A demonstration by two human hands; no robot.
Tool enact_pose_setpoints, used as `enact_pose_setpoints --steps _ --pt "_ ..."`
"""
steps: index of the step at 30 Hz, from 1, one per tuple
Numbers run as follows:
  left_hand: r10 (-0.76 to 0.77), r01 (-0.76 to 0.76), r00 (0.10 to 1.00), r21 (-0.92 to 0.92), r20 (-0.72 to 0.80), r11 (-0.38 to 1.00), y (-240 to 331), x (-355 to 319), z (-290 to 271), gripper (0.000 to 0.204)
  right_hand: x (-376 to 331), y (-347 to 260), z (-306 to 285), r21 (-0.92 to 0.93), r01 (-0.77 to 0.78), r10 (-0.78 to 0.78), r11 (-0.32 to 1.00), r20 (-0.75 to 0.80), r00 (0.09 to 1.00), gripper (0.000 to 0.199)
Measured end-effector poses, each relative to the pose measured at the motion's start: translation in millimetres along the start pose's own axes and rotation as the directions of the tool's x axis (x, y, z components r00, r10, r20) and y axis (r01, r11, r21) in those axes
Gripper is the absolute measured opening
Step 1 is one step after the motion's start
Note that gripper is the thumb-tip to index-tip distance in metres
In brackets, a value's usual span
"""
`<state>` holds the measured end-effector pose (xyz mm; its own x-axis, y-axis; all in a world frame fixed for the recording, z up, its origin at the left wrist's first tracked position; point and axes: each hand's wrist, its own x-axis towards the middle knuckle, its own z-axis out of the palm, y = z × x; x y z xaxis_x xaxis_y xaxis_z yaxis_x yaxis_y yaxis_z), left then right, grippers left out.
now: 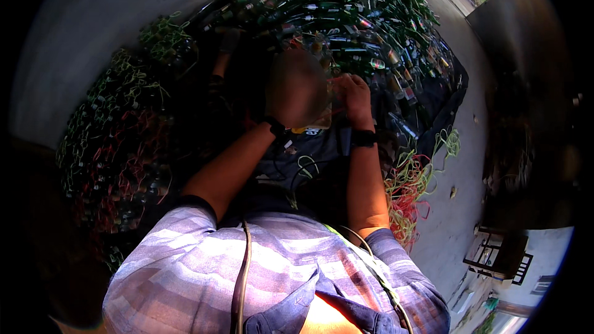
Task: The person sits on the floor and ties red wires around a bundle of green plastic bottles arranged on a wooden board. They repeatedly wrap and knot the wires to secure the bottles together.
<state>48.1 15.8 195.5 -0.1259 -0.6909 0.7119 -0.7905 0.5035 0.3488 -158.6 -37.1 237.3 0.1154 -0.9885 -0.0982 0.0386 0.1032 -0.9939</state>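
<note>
My right hand (354, 93) is closed in a pinch on a thin red string (337, 80) in front of the bottle heap. Beside it, my left hand (297, 96) is raised; blur hides its fingers, so its grip cannot be told. A pale, yellowish object (323, 122) shows just under and between the hands, too unclear to name. Dark bands circle both wrists. Dark cloth lies below my hands, with a loop of pale green string (306, 166) on it.
A large heap of green glass bottles (346, 9) spreads ahead on a dark sheet (455, 89). Bottles wound with green and red string (127, 120) line the left. Loose green and red strings (405, 188) lie by my right elbow. A dark wooden chair (501, 253) stands far right.
</note>
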Motion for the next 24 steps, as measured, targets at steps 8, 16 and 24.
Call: enact_pose_setpoints --steps 8,16,24 --pt "-0.101 0.117 0.991 -0.206 0.087 0.972 13.0 7.1 -1.0 0.041 5.7 29.5 -9.9 -0.642 0.036 -0.179 0.766 -0.159 0.971 0.030" --pt "-0.098 0.167 0.981 -0.483 0.165 0.860 -21.3 -19.0 32.7 0.042 2.3 22.7 5.4 -0.390 0.102 -0.101 0.915 0.024 0.995 0.030" --pt "-0.109 0.149 0.989 -0.666 0.101 0.731 -37.7 -27.9 62.6 0.040 1.5 10.4 4.1 -0.515 0.218 -0.196 0.829 0.097 0.976 0.027"
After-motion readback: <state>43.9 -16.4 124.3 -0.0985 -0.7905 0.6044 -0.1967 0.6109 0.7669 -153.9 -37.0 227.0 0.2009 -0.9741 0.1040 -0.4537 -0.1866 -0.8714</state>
